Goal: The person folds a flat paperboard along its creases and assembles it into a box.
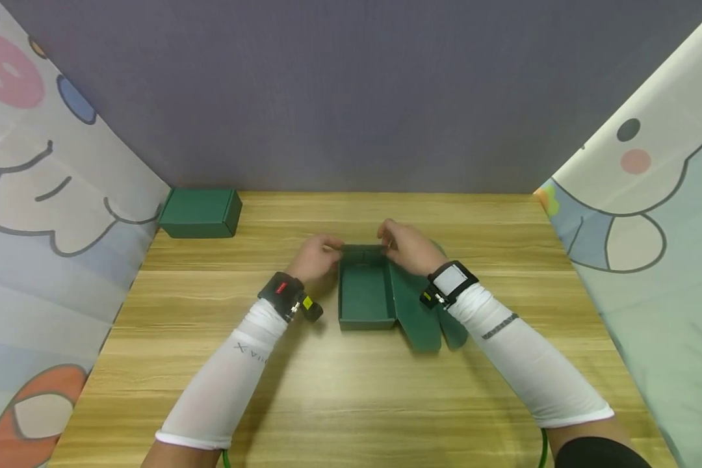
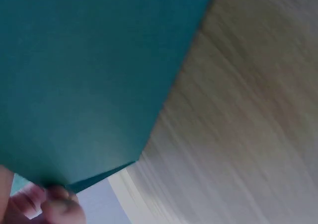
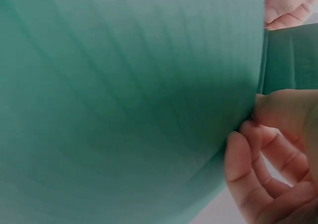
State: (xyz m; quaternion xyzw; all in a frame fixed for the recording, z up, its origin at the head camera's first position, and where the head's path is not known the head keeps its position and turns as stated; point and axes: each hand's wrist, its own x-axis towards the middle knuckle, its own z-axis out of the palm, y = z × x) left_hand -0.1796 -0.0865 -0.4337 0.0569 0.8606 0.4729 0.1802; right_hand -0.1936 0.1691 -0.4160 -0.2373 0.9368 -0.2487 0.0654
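Observation:
A green cardboard box point(image 1: 365, 292) stands uncovered on the table, its tray part facing up and its lid panel with flaps point(image 1: 421, 315) spread out to the right. My left hand point(image 1: 318, 261) pinches the far left corner of the box; in the left wrist view its fingertips point(image 2: 62, 209) are at the panel's edge. At the far right corner, my right hand point(image 1: 411, 248) pinches the wall between thumb and fingers. The right wrist view shows that thumb point(image 3: 285, 107) on the edge, while the large green panel point(image 3: 124, 100) fills most of the picture.
A closed green box point(image 1: 199, 211) sits at the table's far left corner. The wooden table point(image 1: 351, 403) ends at a grey back wall point(image 1: 351, 97). Cartoon-printed sheets point(image 1: 637, 188) border both sides.

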